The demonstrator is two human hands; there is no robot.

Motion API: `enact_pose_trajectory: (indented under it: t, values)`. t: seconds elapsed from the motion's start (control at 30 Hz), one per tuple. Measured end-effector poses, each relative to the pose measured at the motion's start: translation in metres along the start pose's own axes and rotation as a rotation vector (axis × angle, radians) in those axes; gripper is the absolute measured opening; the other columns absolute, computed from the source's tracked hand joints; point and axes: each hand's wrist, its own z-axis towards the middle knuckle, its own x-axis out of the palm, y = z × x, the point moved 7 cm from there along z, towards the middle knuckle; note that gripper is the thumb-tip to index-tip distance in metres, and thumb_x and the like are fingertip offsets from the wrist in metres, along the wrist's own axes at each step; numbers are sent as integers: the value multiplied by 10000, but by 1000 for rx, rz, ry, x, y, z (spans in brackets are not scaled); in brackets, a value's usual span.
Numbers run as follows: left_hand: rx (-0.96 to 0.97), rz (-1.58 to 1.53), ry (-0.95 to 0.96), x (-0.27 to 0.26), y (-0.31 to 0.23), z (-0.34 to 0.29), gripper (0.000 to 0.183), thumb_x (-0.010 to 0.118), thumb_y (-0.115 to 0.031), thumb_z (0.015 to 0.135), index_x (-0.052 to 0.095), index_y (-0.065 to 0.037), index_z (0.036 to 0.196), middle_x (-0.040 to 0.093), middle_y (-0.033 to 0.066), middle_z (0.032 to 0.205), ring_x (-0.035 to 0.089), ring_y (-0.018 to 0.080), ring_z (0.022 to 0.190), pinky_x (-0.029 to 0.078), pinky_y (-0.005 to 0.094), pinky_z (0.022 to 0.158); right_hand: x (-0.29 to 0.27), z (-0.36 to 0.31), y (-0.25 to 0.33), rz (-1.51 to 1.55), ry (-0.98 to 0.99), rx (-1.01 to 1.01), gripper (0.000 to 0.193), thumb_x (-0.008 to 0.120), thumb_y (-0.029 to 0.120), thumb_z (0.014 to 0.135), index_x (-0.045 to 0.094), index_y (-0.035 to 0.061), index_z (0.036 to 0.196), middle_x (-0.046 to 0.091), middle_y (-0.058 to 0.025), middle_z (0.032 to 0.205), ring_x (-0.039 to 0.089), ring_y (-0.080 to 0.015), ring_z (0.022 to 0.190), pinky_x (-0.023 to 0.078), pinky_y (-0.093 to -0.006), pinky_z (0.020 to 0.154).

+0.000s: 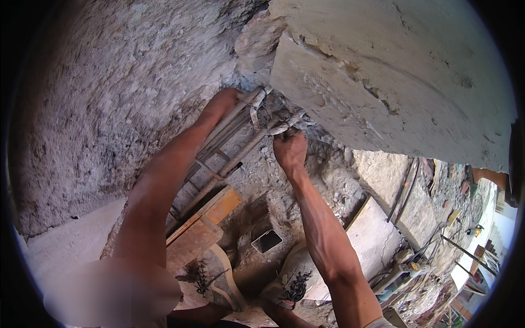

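Left hand (226,101) and right hand (291,147) work at the steel cage (240,156) along the rubble floor's (261,176) left edge, each grip too hidden to tell, and a slipping bar could scrape bare knuckles.

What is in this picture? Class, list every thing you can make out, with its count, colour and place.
metal bars: several, grey-brown, diagonal at centre
wooden pieces: at least two, orange-brown, below the bars
dark-screened device: one, black with pale rim, lower centre
rough wall: one, grey, left
large block: one, grey-beige, upper right
slab: one, off-white, lower right of centre
rubble: uncountable, grey, centre and right
boxy object: one, pale, lower right, kind unclear
shoes: two, pale with dark laces, bottom
left hand: one, bare, by the bars' upper end
right hand: one, bare, right of the bars
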Motion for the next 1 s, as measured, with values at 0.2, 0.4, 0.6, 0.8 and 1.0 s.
enact_pose_trajectory:
  t: [0.2,0.4,0.6,0.8,1.0]
  values:
    - [-97,57,99,-3,-27,0,296,572,-247,820,663,-12,976,659,201,962,639,287,877,466,369,803,-8,0,6,88,-13,24,230,583,180,775,644,-22,867,644,-235,835,616,-415,829,494,-449,729]
    - [-44,179,32,-1,-25,8,316,563,-242,811,656,-2,995,648,217,987,623,343,949,467,404,814,-2,16,-19,362,-92,-141,211,579,147,784,656,27,940,665,-181,801,650,-272,731,471,-357,653]
    - [-80,49,66,-4,-26,-12,374,575,-302,814,650,-1,1024,640,202,1045,622,320,975,476,389,809,-23,3,-6,-23,-16,-154,249,600,235,810,660,2,877,628,-202,682,639,-290,635,471,-379,622]
    - [-101,-71,84,-9,-39,-27,375,609,-295,778,657,-13,1020,654,186,1000,632,300,944,474,391,780,-27,9,-10,-181,-74,-269,268,599,241,811,646,-22,797,594,-202,617,574,-297,537,456,-400,587]
    - [-90,12,119,-6,-12,-17,345,572,-284,781,658,-1,959,648,178,930,622,289,819,466,408,713,-26,-2,11,103,-57,-209,320,592,268,873,656,-34,788,562,-50,572,426,-109,546,383,-317,524]
